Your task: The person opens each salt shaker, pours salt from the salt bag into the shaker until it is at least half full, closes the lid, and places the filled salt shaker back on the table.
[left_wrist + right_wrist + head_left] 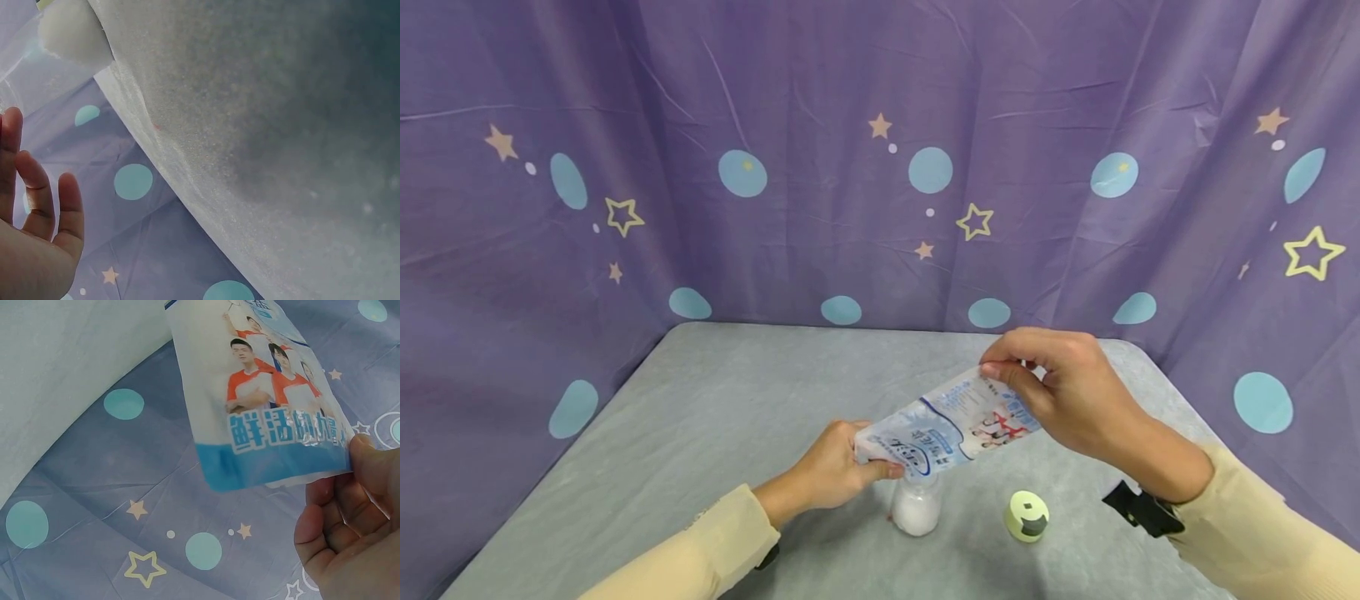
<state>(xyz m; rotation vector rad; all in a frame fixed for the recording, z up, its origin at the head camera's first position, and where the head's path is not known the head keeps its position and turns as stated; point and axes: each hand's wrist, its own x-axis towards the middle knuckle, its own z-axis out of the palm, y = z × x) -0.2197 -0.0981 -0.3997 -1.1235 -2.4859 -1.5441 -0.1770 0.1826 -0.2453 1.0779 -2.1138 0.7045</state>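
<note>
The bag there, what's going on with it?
A person is holding the bag at a slant over a clear jar, as if to empty it in. The right hand pinches the raised end, and the left hand holds the low end by the jar's mouth. White stuff is in the jar; whether more is pouring in at this moment is hidden. What looks like a lid sits apart from the jar on the table.

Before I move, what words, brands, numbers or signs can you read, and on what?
"鲜活": bag, large print; the characters after it are squeezed by the angle, uncertain.
Bag's logo and smaller print: too small or blurred.
Jar: none legible.
Green cylinder: dark marks, no legible text.
</note>
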